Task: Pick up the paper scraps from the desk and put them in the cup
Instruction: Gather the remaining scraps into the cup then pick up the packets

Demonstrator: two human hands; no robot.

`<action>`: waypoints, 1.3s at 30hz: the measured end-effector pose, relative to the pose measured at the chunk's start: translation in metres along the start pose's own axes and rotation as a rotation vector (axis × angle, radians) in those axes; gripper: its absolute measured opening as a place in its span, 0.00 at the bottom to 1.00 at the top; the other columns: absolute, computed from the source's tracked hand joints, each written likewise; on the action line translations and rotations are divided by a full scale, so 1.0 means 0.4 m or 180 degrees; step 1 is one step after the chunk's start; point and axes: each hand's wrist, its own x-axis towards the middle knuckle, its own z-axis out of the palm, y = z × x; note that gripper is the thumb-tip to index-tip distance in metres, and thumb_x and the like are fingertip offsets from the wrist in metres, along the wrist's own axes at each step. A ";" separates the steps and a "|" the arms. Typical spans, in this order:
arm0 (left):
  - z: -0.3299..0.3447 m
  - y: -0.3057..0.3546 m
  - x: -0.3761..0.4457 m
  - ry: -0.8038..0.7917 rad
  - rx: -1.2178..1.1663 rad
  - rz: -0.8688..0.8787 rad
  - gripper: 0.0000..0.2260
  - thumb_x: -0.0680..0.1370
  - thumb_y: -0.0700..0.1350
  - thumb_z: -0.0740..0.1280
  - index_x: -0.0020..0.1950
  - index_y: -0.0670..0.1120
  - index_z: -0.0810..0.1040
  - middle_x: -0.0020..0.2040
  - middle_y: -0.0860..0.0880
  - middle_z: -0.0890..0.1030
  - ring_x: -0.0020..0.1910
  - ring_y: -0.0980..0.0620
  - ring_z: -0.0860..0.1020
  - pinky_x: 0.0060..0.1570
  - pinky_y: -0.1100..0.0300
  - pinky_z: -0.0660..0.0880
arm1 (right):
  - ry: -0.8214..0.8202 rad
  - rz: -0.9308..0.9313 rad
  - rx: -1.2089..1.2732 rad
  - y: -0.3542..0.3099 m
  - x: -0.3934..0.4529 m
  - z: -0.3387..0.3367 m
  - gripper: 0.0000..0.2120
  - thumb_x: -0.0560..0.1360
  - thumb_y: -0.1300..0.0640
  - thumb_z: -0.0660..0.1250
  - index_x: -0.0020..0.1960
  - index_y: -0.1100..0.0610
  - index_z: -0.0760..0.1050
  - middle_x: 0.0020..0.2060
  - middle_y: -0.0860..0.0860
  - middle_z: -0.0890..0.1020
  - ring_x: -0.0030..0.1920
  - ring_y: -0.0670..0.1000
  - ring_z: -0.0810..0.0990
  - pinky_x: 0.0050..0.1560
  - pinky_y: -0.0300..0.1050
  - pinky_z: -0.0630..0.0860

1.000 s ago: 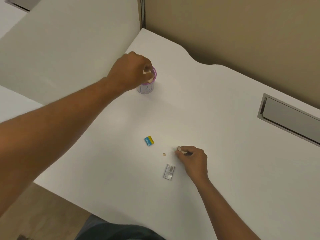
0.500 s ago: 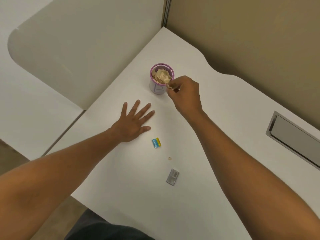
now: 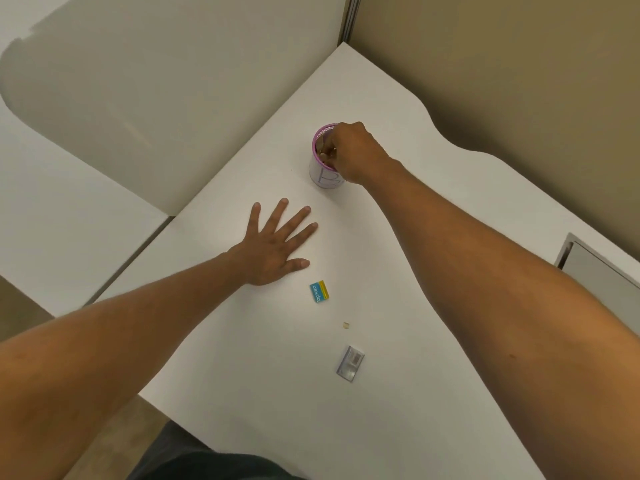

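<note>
A white cup with a purple rim point(image 3: 320, 174) stands near the far end of the white desk point(image 3: 398, 393). My right hand point(image 3: 349, 152) covers most of its mouth, fingertips bunched down inside it; tan paper shows between the fingers, and I cannot tell if it is still gripped. My left hand point(image 3: 277, 244) lies flat on the desk below the cup, fingers spread, holding nothing. One tiny tan scrap point(image 3: 345, 325) lies on the desk nearer to me.
A blue and yellow eraser point(image 3: 319, 291) lies just right of my left thumb. A small clear plastic case point(image 3: 350, 363) sits below the scrap. A grey cable hatch point(image 3: 602, 268) is set into the desk at the right. Beige partition walls close the far side.
My left hand left the cup and settled flat on the desk. My right hand carried a scrap from the near desk up to the cup and now dips into its mouth.
</note>
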 end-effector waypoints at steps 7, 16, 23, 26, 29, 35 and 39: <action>-0.006 0.000 0.006 -0.0102 0.0008 -0.0040 0.38 0.76 0.73 0.31 0.84 0.59 0.36 0.86 0.52 0.36 0.85 0.38 0.36 0.77 0.26 0.40 | -0.0097 0.0210 0.0153 -0.031 -0.015 -0.087 0.13 0.70 0.59 0.78 0.54 0.53 0.87 0.57 0.55 0.84 0.53 0.59 0.85 0.51 0.47 0.82; -0.008 0.001 0.009 -0.0168 0.0052 -0.0084 0.40 0.74 0.75 0.29 0.84 0.60 0.36 0.87 0.53 0.36 0.85 0.38 0.37 0.77 0.26 0.41 | 0.0423 0.0547 0.0904 0.031 -0.253 -0.103 0.20 0.70 0.58 0.79 0.61 0.49 0.83 0.59 0.49 0.83 0.54 0.52 0.82 0.50 0.43 0.76; -0.014 0.012 0.004 -0.0058 -0.0231 -0.0109 0.45 0.73 0.77 0.30 0.86 0.58 0.45 0.88 0.50 0.43 0.86 0.44 0.40 0.78 0.31 0.32 | -0.0067 0.1146 0.1430 0.082 -0.618 0.237 0.27 0.69 0.50 0.80 0.67 0.48 0.77 0.60 0.46 0.78 0.54 0.47 0.78 0.56 0.45 0.76; -0.015 0.015 0.000 -0.0088 -0.0238 -0.0138 0.42 0.75 0.74 0.36 0.86 0.58 0.46 0.88 0.49 0.43 0.86 0.45 0.40 0.79 0.31 0.32 | -0.0109 0.1170 0.1786 0.055 -0.694 0.339 0.30 0.67 0.51 0.81 0.68 0.49 0.77 0.56 0.44 0.76 0.46 0.41 0.75 0.51 0.37 0.74; -0.013 0.013 -0.004 -0.0026 -0.0205 -0.0103 0.40 0.76 0.73 0.38 0.86 0.57 0.47 0.88 0.49 0.44 0.86 0.44 0.40 0.79 0.31 0.34 | -0.0002 0.1240 0.1894 0.018 -0.706 0.392 0.22 0.71 0.57 0.78 0.64 0.54 0.81 0.53 0.47 0.77 0.47 0.46 0.77 0.53 0.41 0.77; -0.015 0.016 -0.003 -0.0045 -0.0277 -0.0150 0.35 0.81 0.70 0.47 0.86 0.57 0.46 0.87 0.49 0.42 0.86 0.45 0.39 0.79 0.30 0.34 | -0.0024 0.0830 0.0969 -0.019 -0.688 0.406 0.09 0.79 0.64 0.63 0.50 0.63 0.81 0.48 0.54 0.83 0.53 0.57 0.79 0.54 0.49 0.74; -0.015 0.014 -0.001 -0.0089 -0.0147 -0.0154 0.36 0.80 0.71 0.44 0.86 0.58 0.43 0.87 0.50 0.41 0.86 0.43 0.38 0.79 0.29 0.36 | 0.0175 0.1195 0.1427 -0.028 -0.687 0.393 0.09 0.79 0.62 0.63 0.53 0.58 0.82 0.45 0.52 0.85 0.47 0.54 0.81 0.51 0.47 0.77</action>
